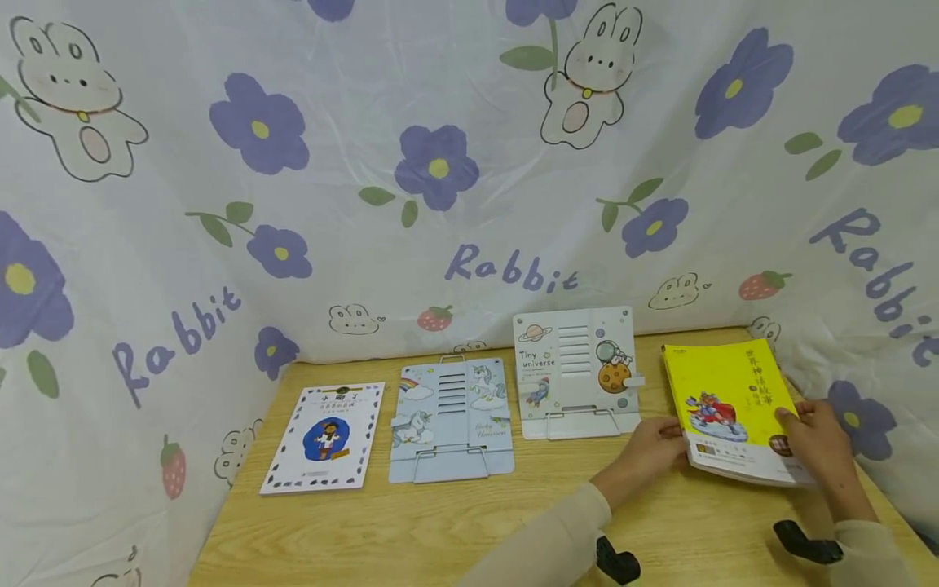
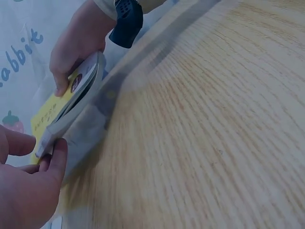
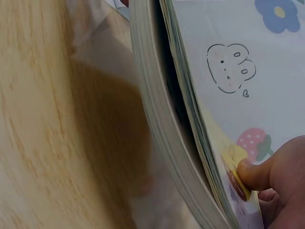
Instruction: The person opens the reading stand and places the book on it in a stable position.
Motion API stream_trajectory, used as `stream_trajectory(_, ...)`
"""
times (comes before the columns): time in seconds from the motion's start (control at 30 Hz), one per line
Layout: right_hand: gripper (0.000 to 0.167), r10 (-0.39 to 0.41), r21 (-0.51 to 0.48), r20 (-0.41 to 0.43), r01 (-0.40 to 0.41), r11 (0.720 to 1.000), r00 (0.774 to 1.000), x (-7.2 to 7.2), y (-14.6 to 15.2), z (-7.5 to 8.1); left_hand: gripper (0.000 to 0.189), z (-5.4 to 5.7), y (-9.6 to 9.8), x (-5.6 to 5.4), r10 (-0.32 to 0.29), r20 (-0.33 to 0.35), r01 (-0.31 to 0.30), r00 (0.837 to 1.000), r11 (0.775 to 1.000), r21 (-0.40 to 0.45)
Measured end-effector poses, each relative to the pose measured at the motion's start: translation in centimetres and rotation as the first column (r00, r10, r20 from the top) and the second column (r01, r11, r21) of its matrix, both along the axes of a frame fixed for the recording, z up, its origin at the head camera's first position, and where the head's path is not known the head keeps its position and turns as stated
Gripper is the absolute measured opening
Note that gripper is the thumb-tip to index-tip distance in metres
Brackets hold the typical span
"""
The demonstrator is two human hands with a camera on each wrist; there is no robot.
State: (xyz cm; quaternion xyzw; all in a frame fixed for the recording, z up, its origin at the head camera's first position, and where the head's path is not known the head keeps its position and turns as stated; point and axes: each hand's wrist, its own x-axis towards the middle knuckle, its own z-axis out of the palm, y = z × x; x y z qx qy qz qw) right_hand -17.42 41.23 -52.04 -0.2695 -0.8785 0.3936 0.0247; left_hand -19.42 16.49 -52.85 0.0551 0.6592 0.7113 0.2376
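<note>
- The right hand grips the yellow book by its right edge, thumb flat on the cover; what its fingers do underneath is mostly hidden. If it holds only the upper leaves, the thicker part below could sag or slide out.
- The left hand holds the lower left corner, thumb and fingers close together on it. So small a hold might crease the corner or lose it if the book turns.
- The book is at the right side of the table, near edge raised above the wood; whether its far edge rests there, I cannot tell.
- Its near page edges curve and part, a dark gap dividing a thick block from a thinner one; whether one volume or two is unclear.
- The cover goes from a whitish near band, past a red-clad figure, to bright yellow with dark vertical lettering.
- Beyond the left hand, the white stand has a tab jutting toward the book; a leftward swing could knock it.
</note>
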Motion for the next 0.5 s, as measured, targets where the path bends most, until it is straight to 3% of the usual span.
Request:
stream_trajectory(0.23,0.063,0.044,0.014,-0.157,-0.043,0.999,0.987,0.7,-1.2,0.9,0.031,0.6,-0.6,-0.8,0.001,-0.064,-0.004,0.998,0.999,-0.035)
stream_trajectory(0.5,0.052,0.048,-0.073,-0.366,-0.080,0.994,0.929,0.9,-3.0,1.7,0.022,1.4,-1.0,-1.2,0.115,-0.057,-0.113,0.992,0.993,0.028)
